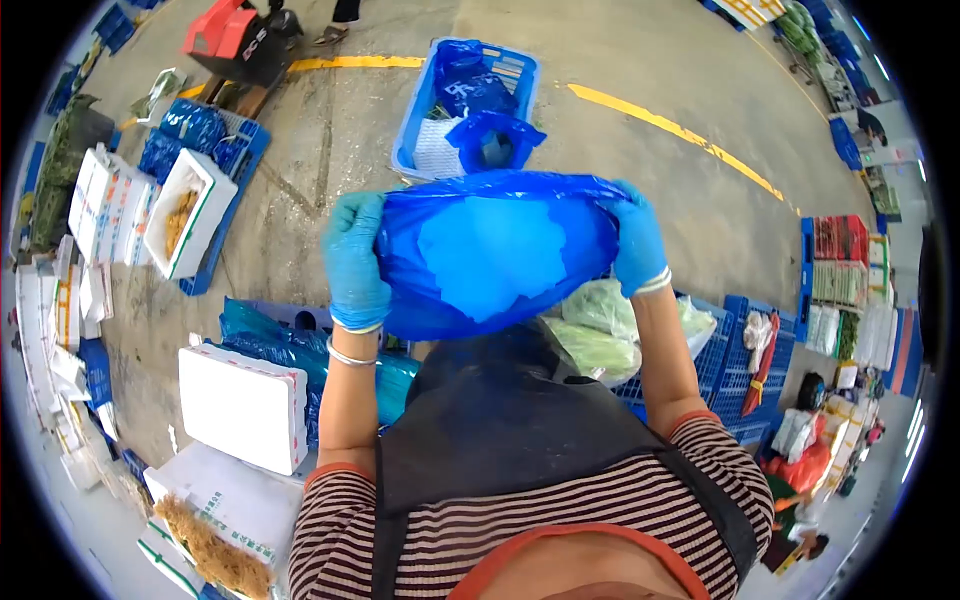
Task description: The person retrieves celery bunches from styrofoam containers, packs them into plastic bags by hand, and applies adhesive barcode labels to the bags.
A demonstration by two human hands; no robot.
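A blue plastic bag is stretched wide between my hands in front of my dark apron, its opening spread so that a lighter blue area shows in the middle. My left hand, in a teal glove, is closed on the bag's left edge. On the right edge, my right hand grips the plastic, also gloved. Just beyond the bag stands a light blue plastic crate on the floor. Blue bags lie in it, one with its mouth open toward me.
White foam boxes stand at my left, next to blue plastic wrapping. Bagged green vegetables and blue crates are at my right. Further off, a red pallet jack and a loaded blue pallet stand on the concrete floor.
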